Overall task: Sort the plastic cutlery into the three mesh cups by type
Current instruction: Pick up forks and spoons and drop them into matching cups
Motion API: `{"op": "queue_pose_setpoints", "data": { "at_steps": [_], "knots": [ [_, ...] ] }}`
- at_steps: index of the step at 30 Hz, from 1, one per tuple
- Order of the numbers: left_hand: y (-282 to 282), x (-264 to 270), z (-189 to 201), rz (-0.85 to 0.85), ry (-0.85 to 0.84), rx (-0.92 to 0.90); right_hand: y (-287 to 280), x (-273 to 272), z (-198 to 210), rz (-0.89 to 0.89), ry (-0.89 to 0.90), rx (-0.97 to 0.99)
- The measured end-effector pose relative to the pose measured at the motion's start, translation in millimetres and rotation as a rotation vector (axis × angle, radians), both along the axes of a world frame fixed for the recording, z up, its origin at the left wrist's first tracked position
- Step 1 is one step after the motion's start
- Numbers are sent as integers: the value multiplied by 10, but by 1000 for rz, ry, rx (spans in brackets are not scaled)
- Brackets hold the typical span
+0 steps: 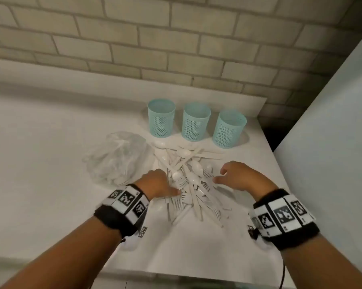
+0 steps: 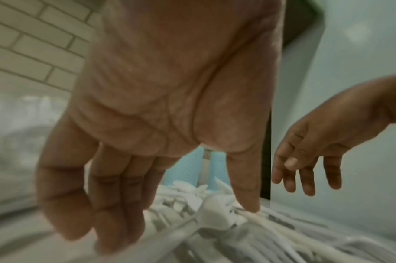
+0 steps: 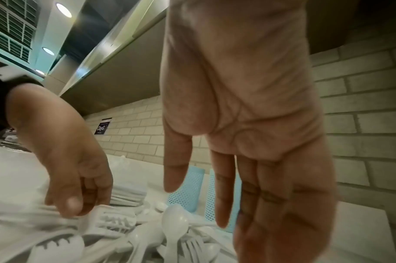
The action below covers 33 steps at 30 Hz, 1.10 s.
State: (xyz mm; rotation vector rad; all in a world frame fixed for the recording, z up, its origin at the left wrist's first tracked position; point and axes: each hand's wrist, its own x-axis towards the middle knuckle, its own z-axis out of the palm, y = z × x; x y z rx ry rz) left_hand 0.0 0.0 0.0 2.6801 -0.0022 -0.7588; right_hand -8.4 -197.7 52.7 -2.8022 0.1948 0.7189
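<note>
Three teal mesh cups stand in a row at the back: left (image 1: 161,117), middle (image 1: 196,122), right (image 1: 229,128). All look empty. In front of them lies a loose pile of white plastic cutlery (image 1: 188,184): spoons, forks and knives mixed together. My left hand (image 1: 165,184) is at the pile's left side with relaxed fingers, and its thumb (image 2: 246,201) touches the cutlery. My right hand (image 1: 221,176) hovers over the pile's right side. Its fingers (image 3: 221,204) point down, straight and holding nothing. A spoon (image 3: 174,218) lies just under them.
A crumpled clear plastic bag (image 1: 117,157) lies left of the pile. The white counter (image 1: 40,163) ends at a brick wall (image 1: 176,49) behind the cups. A pale panel (image 1: 332,142) rises on the right, with a dark gap (image 1: 274,134) beside the counter's edge.
</note>
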Motion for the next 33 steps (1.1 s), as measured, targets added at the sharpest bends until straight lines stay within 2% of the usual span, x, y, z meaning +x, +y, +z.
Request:
{"op": "queue_pose_setpoints", "data": {
  "at_steps": [3,7,11,17,24,30,33],
  "knots": [
    [-94,72,-91,15,-5,-17,20,18,-6,49,82,-53],
    [-200,187,-140,99,-12,-68,79,33,-110,-10,146,-26],
    [-238,269,-132,167,-3,-116,151,42,-279,-54,72,49],
    [-249,279,-90,292,86,-337,234,71,-468,-123,-29,167],
    [-237,328,-56,434,196,-497,215,172,-424,-139,-106,226],
    [-155,320,114,477,274,-659,134,274,-259,-334,-80,491],
    [-109,308,204,467,274,-691,70,289,-153,-351,-76,600]
  ]
}}
